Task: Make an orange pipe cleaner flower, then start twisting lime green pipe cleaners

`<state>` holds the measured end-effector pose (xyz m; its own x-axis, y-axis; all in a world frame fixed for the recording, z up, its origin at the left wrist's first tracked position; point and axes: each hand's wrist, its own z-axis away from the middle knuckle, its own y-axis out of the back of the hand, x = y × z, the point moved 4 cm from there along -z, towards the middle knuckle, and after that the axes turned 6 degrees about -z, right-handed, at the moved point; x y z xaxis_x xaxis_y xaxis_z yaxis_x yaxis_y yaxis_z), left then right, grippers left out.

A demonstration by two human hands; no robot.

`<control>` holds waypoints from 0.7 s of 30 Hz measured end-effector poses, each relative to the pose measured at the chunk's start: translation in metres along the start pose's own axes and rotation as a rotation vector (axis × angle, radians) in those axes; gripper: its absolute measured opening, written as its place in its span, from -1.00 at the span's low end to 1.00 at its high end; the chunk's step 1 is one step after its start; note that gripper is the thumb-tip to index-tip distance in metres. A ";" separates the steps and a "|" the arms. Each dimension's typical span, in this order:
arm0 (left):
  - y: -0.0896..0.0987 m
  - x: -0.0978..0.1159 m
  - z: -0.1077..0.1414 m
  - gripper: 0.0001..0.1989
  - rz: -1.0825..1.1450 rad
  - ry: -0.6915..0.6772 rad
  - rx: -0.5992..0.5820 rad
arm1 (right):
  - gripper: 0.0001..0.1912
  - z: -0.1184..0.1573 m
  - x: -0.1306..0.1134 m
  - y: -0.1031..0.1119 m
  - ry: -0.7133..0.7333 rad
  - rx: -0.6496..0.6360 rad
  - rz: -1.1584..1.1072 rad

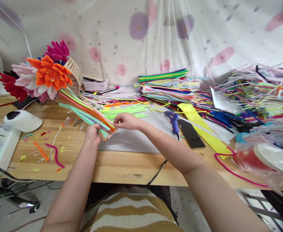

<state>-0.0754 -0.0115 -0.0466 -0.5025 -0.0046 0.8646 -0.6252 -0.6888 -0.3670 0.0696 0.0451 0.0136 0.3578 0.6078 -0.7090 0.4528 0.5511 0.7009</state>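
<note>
A thick bundle of multicoloured pipe cleaners (83, 111) slants across the left half of the table, its near ends lifted toward me. My left hand (93, 134) is wrapped round the bundle close to those ends. At the bundle's right edge, my right hand (125, 121) has its fingertips pinched together by the orange stems; whatever lies between them is too small to make out. Light green pipe cleaners (129, 111) lie just behind my right hand on a grey mat (136, 141).
Fuzzy flowers (53, 74) stand at the left by a basket (74, 72). A glue gun (173, 120), a phone (191, 133) and a yellow ribbon (204, 129) lie right of my hands. More pipe cleaner bundles (167, 87) are piled behind. Scraps (41, 151) litter the front left.
</note>
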 end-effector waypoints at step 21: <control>0.015 -0.015 -0.007 -0.72 -0.010 -0.277 0.202 | -0.75 0.003 0.008 -0.009 -0.023 -0.022 0.541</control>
<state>-0.0818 -0.0162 -0.0673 -0.2982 -0.1742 0.9385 -0.4846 -0.8194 -0.3061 0.0709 0.0425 0.0013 0.5529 0.7955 -0.2480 0.1820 0.1752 0.9676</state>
